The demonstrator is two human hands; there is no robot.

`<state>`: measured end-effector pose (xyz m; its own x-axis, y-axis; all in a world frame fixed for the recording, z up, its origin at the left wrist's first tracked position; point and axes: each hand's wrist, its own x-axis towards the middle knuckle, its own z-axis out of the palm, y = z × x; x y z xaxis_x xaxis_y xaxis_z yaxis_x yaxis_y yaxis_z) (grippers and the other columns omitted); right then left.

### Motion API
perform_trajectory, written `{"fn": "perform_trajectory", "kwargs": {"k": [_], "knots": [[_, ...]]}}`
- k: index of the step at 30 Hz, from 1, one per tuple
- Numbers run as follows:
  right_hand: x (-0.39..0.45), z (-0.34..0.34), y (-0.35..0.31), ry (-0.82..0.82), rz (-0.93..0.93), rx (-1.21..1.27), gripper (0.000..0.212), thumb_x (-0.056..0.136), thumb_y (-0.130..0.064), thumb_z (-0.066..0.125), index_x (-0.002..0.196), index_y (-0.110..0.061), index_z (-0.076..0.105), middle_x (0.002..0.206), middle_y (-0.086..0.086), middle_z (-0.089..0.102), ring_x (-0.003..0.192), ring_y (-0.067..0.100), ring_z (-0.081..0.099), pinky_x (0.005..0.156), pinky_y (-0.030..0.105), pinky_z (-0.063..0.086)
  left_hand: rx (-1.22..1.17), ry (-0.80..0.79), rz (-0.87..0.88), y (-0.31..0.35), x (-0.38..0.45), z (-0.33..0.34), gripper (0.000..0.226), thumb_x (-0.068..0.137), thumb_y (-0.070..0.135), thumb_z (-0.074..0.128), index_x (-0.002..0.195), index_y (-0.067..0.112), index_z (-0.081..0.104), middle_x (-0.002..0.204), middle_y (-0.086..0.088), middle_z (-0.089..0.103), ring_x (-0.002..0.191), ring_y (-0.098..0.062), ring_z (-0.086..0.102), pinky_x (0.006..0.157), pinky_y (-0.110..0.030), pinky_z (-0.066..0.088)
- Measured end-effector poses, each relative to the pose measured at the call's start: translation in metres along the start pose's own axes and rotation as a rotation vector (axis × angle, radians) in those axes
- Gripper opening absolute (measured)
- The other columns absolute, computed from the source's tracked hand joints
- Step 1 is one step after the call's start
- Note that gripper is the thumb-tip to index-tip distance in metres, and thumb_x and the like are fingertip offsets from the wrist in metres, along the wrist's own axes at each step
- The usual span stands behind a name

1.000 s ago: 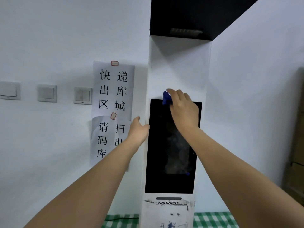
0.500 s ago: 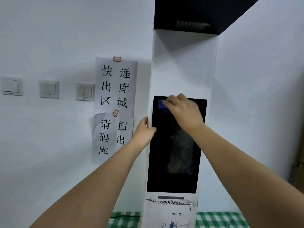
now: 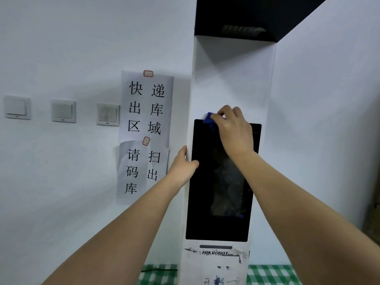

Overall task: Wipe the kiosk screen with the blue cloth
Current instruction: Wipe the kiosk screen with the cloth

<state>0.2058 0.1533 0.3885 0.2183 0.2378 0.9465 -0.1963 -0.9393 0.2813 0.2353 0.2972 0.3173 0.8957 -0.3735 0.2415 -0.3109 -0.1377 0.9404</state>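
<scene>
Against a white wall (image 3: 61, 48) stands a tall white kiosk (image 3: 232, 79), its column topped by a black overhanging hood (image 3: 246, 15). Set into the front of the column is the kiosk screen (image 3: 209, 192), a long dark glass panel, switched off, with dim reflections in its middle. Below the screen sits a narrow grey slot and a scuffed label reading HIKROBOT (image 3: 215, 253). At the foot, on both sides of the column, shows a green and white checked cloth (image 3: 267, 274).

Left of the kiosk two printed paper notices (image 3: 146, 108) hang on the wall, one above the other, each carrying large black Chinese characters and fixed with a small red-edged tab. Further left come three wall switches (image 3: 63, 111) in a row.

Both bare forearms reach up from the bottom edge. The left hand (image 3: 182, 167) grips the left edge of the column, thumb lying on the screen's border and fingers wrapped round the side (mostly hidden behind it). The right hand (image 3: 234, 128) is at the screen's upper edge, fingers curled and pinching the blue cloth (image 3: 209, 120), which is bunched small and pressed at the top left part of the glass, partly over the white frame.
</scene>
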Motion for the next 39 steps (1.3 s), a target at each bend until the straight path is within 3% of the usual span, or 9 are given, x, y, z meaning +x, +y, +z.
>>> {"fn": "perform_trajectory", "kwargs": {"k": [4,9,16,20,22,27,32,35,39], "knots": [[-0.008,0.006,-0.031,0.005,0.136,0.119,0.036,0.054,0.007,0.077,0.086,-0.008,0.070,0.084,0.012,0.061,0.070,0.031,0.058,0.042,0.020,0.025,0.008,0.019,0.015,0.000,-0.001,0.002,0.071,0.079,0.013,0.048,0.147,0.023,0.029,0.143,-0.002,0.047,0.122,-0.021,0.054,0.100,-0.033,0.046],[-0.012,0.001,-0.027,-0.079,-0.348,0.035,0.023,0.071,-0.007,0.057,0.089,-0.007,0.071,0.084,0.009,0.062,0.074,0.029,0.059,0.038,0.023,0.027,0.001,0.028,0.002,0.001,0.000,0.002,0.063,0.081,0.009,0.047,0.142,0.019,0.034,0.130,-0.007,0.057,0.109,-0.021,0.060,0.084,-0.030,0.049],[-0.004,0.003,-0.029,-0.039,0.045,0.075,0.038,0.058,0.009,0.075,0.094,-0.003,0.069,0.088,0.014,0.061,0.074,0.034,0.057,0.038,0.021,0.029,0.012,0.004,-0.005,0.004,-0.003,-0.001,0.073,0.082,0.012,0.049,0.149,0.024,0.025,0.150,0.001,0.039,0.132,-0.020,0.044,0.109,-0.037,0.038],[-0.009,0.003,-0.041,-0.154,-0.353,0.035,0.026,0.067,0.001,0.066,0.093,-0.004,0.068,0.093,0.011,0.062,0.080,0.030,0.058,0.039,0.028,0.037,-0.005,0.016,-0.007,0.008,-0.005,-0.003,0.064,0.086,0.006,0.045,0.147,0.019,0.028,0.119,0.005,0.053,0.089,-0.003,0.054,0.070,-0.018,0.041],[-0.003,0.000,-0.028,-0.132,-0.433,-0.028,0.025,0.072,-0.006,0.051,0.088,-0.006,0.070,0.088,0.008,0.062,0.075,0.028,0.058,0.037,0.025,0.030,-0.003,0.007,-0.016,0.007,-0.004,-0.003,0.068,0.087,0.006,0.046,0.150,0.019,0.023,0.132,0.001,0.051,0.101,-0.010,0.054,0.081,-0.020,0.040],[0.001,-0.002,-0.012,-0.084,-0.019,0.016,0.038,0.059,0.011,0.074,0.095,-0.001,0.068,0.092,0.014,0.061,0.076,0.035,0.056,0.040,0.022,0.028,0.009,-0.017,-0.018,0.005,-0.007,-0.004,0.074,0.084,0.008,0.048,0.151,0.024,0.021,0.153,0.002,0.034,0.135,-0.021,0.040,0.109,-0.034,0.034],[-0.008,-0.005,-0.040,-0.191,-0.270,0.048,0.033,0.059,0.004,0.076,0.091,-0.002,0.068,0.088,0.012,0.062,0.076,0.031,0.058,0.040,0.024,0.030,-0.039,0.031,-0.009,0.007,-0.009,-0.001,0.071,0.087,0.007,0.046,0.151,0.021,0.021,0.127,0.005,0.051,0.089,-0.005,0.054,0.067,-0.018,0.042],[0.001,-0.007,-0.023,-0.150,-0.349,-0.034,0.023,0.067,0.001,0.062,0.088,-0.005,0.069,0.085,0.009,0.062,0.073,0.029,0.058,0.040,0.022,0.025,-0.010,0.004,-0.020,0.007,-0.008,-0.002,0.073,0.085,0.007,0.047,0.151,0.022,0.020,0.139,0.002,0.046,0.114,-0.014,0.051,0.090,-0.025,0.043],[0.003,-0.005,-0.026,-0.081,0.047,0.029,0.032,0.061,0.006,0.073,0.091,-0.004,0.068,0.089,0.011,0.061,0.075,0.033,0.056,0.040,0.022,0.025,0.007,-0.007,-0.031,0.008,-0.007,-0.005,0.075,0.084,0.005,0.048,0.152,0.019,0.019,0.153,-0.001,0.034,0.134,-0.021,0.040,0.103,-0.029,0.032]]}}
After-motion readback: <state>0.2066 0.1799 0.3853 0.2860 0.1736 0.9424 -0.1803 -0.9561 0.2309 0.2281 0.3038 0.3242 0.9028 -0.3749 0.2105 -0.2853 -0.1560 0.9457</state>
